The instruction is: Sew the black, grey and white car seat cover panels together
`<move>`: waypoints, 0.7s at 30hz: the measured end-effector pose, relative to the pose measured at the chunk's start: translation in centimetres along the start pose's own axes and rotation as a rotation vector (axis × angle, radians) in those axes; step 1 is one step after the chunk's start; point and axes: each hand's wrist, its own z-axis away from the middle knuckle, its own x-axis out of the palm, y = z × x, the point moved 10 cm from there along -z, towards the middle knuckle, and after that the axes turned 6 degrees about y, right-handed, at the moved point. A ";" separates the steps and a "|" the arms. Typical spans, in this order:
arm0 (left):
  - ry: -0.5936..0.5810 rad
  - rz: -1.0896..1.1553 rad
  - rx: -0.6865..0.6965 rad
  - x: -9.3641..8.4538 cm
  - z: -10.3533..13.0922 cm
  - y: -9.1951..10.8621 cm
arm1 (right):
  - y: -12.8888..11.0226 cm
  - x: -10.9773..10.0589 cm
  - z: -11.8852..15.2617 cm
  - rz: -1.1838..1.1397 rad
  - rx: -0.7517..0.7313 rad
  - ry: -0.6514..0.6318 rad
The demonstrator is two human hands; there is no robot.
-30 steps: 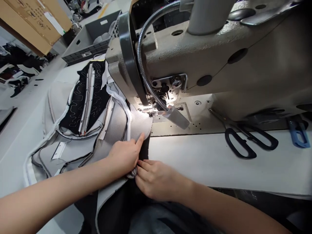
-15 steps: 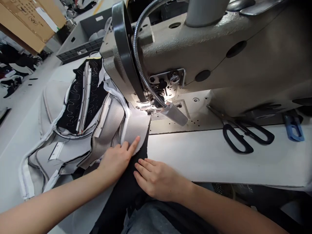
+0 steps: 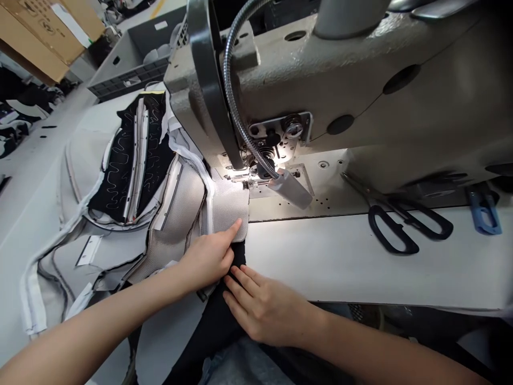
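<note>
Grey mesh fabric (image 3: 226, 203) lies under the needle area of the sewing machine (image 3: 264, 168), with black fabric (image 3: 224, 315) beneath it running down to the lap. My left hand (image 3: 208, 259) presses a stretched index finger onto the grey piece near its rounded corner; its other fingers are bent. Close beside it, my right hand (image 3: 264, 305) lies over the black fabric at the table's front edge, fingers extended and its thumb hidden. To the left, the sewn cover's grey panels (image 3: 116, 246) and white-edged seams (image 3: 30, 299) spread in folds, around a black stitched panel (image 3: 120, 176).
Black-handled scissors (image 3: 395, 214) lie on the machine bed at right, by a blue-handled tool (image 3: 484, 214). A flexible lamp (image 3: 290, 188) hangs in front of the needle. Behind stand a grey crate (image 3: 128, 80) and a cardboard box (image 3: 48, 37).
My left hand has moved right and slightly down along the grey fabric, whose corner now lies flatter and squarer. My right hand has shifted only slightly. The view has moved a little.
</note>
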 end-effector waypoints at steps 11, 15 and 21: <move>0.096 -0.201 -0.020 -2.5 -3.5 0.9 | 5.0 -0.5 2.0 -0.177 -0.053 -0.153; 0.195 -0.258 -0.011 -3.2 -4.9 0.9 | 7.0 -0.8 2.1 -0.163 -0.040 -0.143; 0.226 -0.323 0.040 -3.9 -4.4 1.8 | 9.2 -0.8 2.0 -0.142 -0.037 -0.120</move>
